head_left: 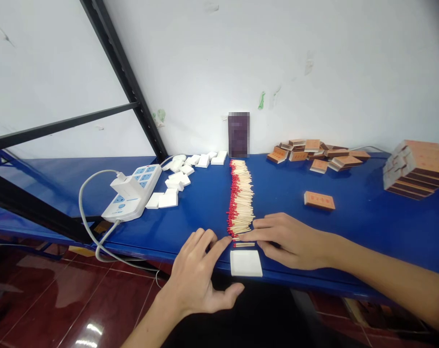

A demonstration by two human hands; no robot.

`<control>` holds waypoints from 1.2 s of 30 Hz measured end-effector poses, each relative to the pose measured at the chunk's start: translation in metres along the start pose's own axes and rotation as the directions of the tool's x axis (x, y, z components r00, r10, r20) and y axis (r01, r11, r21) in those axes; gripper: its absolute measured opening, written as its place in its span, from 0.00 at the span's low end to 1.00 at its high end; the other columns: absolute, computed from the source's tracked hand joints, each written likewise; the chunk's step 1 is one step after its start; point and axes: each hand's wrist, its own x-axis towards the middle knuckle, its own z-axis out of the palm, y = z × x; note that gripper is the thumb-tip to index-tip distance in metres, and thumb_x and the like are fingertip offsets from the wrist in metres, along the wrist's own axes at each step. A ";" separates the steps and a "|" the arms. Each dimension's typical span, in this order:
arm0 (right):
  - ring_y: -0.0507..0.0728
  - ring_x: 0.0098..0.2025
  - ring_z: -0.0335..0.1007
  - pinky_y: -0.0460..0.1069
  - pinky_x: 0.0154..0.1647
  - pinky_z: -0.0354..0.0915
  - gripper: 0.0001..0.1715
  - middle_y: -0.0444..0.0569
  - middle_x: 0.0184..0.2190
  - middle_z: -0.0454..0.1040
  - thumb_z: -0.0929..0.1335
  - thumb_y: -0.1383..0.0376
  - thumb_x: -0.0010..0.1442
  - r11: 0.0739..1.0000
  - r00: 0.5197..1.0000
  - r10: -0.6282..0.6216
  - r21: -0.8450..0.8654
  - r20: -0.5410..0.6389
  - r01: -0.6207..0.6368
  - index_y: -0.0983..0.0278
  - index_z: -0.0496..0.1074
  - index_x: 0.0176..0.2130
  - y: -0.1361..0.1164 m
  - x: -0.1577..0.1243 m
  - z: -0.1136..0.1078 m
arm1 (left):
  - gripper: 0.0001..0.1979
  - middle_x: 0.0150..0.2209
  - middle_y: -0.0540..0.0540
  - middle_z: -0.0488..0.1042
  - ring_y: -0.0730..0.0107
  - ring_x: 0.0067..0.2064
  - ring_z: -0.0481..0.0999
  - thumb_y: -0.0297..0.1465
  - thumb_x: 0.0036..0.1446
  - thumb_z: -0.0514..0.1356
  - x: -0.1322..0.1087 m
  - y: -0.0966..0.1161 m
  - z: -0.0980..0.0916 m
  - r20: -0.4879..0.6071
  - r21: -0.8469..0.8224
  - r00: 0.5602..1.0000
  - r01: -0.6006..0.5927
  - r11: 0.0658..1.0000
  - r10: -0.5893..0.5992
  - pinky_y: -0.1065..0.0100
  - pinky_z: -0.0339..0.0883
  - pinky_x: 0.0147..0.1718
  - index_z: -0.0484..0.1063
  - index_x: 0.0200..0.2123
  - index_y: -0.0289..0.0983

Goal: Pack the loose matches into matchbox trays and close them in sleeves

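A long row of red-headed matches runs from the wall to the table's front edge, heads to the left. My left hand is at the near end of the row, its index fingertip at the match heads and its thumb spread away. From the other side, my right hand reaches in, index finger stretched over the wooden ends of the nearest matches. Neither hand visibly grips anything. Just in front of the row lies a white matchbox tray, close to the edge, with a few loose matches beside it.
White matchbox trays lie scattered at the left, near a power strip with a cable. Orange matchbox sleeves are heaped at the back right, one lone box before them. A bundled stack stands far right. A black metal frame rises left.
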 end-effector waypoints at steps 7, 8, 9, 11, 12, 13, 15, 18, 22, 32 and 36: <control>0.56 0.35 0.69 0.50 0.38 0.60 0.22 0.49 0.36 0.76 0.60 0.70 0.68 1.000 1.000 -0.005 0.006 0.015 0.004 0.60 0.74 0.56 0.000 0.001 -0.001 | 0.31 0.39 0.38 0.71 0.53 0.40 0.71 0.47 0.54 0.60 -0.001 0.001 0.000 0.015 0.004 1.000 0.005 1.000 -0.005 0.50 0.71 0.40 0.73 0.53 0.30; 0.55 0.34 0.69 0.50 0.37 0.59 0.22 0.48 0.35 0.75 0.60 0.70 0.68 1.000 1.000 -0.004 0.004 0.021 0.004 0.60 0.75 0.55 0.000 0.001 -0.001 | 0.31 0.39 0.38 0.71 0.53 0.40 0.71 0.47 0.54 0.60 0.000 0.001 0.000 0.011 0.005 1.000 0.003 1.000 -0.003 0.50 0.71 0.40 0.73 0.53 0.30; 0.55 0.34 0.68 0.50 0.36 0.58 0.22 0.48 0.34 0.75 0.60 0.70 0.68 1.000 1.000 -0.004 0.002 0.027 0.004 0.60 0.75 0.54 -0.001 0.000 -0.001 | 0.31 0.39 0.38 0.71 0.53 0.40 0.71 0.47 0.53 0.60 0.000 0.001 0.000 0.010 0.007 1.000 0.004 1.000 -0.004 0.50 0.71 0.41 0.73 0.53 0.30; 0.55 0.33 0.67 0.49 0.35 0.57 0.22 0.47 0.34 0.74 0.60 0.71 0.68 1.000 0.999 -0.003 -0.002 0.033 0.003 0.60 0.75 0.54 -0.001 0.000 -0.001 | 0.31 0.40 0.38 0.71 0.53 0.40 0.72 0.46 0.53 0.60 0.000 0.001 0.000 0.012 0.007 1.000 0.009 1.000 -0.009 0.50 0.71 0.41 0.73 0.53 0.30; 0.55 0.33 0.67 0.49 0.35 0.57 0.22 0.47 0.34 0.74 0.60 0.71 0.68 1.000 0.999 -0.004 -0.003 0.033 0.004 0.60 0.75 0.54 -0.001 0.000 -0.001 | 0.30 0.40 0.38 0.71 0.53 0.40 0.72 0.46 0.53 0.61 0.000 0.001 0.000 0.015 0.005 1.000 0.011 1.000 -0.012 0.50 0.71 0.41 0.73 0.53 0.30; 0.55 0.33 0.67 0.49 0.35 0.56 0.22 0.47 0.34 0.74 0.60 0.71 0.68 1.000 0.999 -0.006 -0.006 0.033 0.006 0.60 0.75 0.54 -0.001 0.000 -0.001 | 0.30 0.39 0.38 0.71 0.53 0.40 0.72 0.46 0.53 0.61 0.000 0.001 0.000 0.018 0.005 1.000 0.011 1.000 -0.011 0.50 0.71 0.41 0.73 0.53 0.31; 0.54 0.33 0.66 0.49 0.34 0.55 0.22 0.47 0.34 0.74 0.60 0.71 0.68 1.000 0.999 -0.011 -0.012 0.033 0.011 0.60 0.75 0.54 0.000 0.001 -0.001 | 0.30 0.40 0.38 0.70 0.53 0.40 0.71 0.46 0.53 0.61 0.000 0.001 0.000 0.024 0.004 1.000 0.007 1.000 -0.007 0.49 0.70 0.41 0.73 0.53 0.31; 0.54 0.32 0.65 0.50 0.34 0.54 0.21 0.47 0.34 0.73 0.60 0.70 0.68 1.000 0.999 -0.017 -0.019 0.038 0.018 0.60 0.75 0.54 0.000 0.002 -0.001 | 0.31 0.40 0.38 0.70 0.53 0.40 0.71 0.46 0.53 0.61 0.000 0.001 0.000 0.038 -0.003 0.999 0.004 1.000 -0.003 0.49 0.70 0.41 0.73 0.54 0.31; 0.55 0.33 0.66 0.50 0.34 0.55 0.22 0.47 0.35 0.74 0.60 0.70 0.69 1.000 0.999 -0.011 -0.021 0.030 0.012 0.60 0.74 0.56 0.000 0.002 -0.001 | 0.32 0.40 0.39 0.70 0.54 0.40 0.70 0.46 0.52 0.62 -0.001 0.001 0.000 0.057 -0.011 0.998 0.015 1.000 -0.014 0.51 0.69 0.40 0.72 0.55 0.33; 0.55 0.35 0.69 0.49 0.35 0.59 0.21 0.49 0.38 0.76 0.60 0.70 0.69 0.999 1.000 -0.007 0.036 -0.028 0.008 0.62 0.74 0.55 -0.001 0.001 -0.001 | 0.29 0.39 0.41 0.69 0.55 0.40 0.69 0.44 0.53 0.62 -0.001 0.002 -0.002 0.063 -0.018 0.998 0.008 1.000 -0.007 0.52 0.67 0.39 0.71 0.55 0.34; 0.55 0.38 0.72 0.49 0.37 0.62 0.20 0.50 0.42 0.77 0.60 0.70 0.69 0.997 0.998 0.005 0.083 -0.062 0.000 0.62 0.74 0.55 -0.001 0.002 -0.001 | 0.28 0.39 0.41 0.69 0.56 0.39 0.70 0.44 0.54 0.61 0.001 0.001 -0.002 0.066 -0.020 0.998 0.010 1.000 -0.009 0.53 0.67 0.38 0.72 0.54 0.34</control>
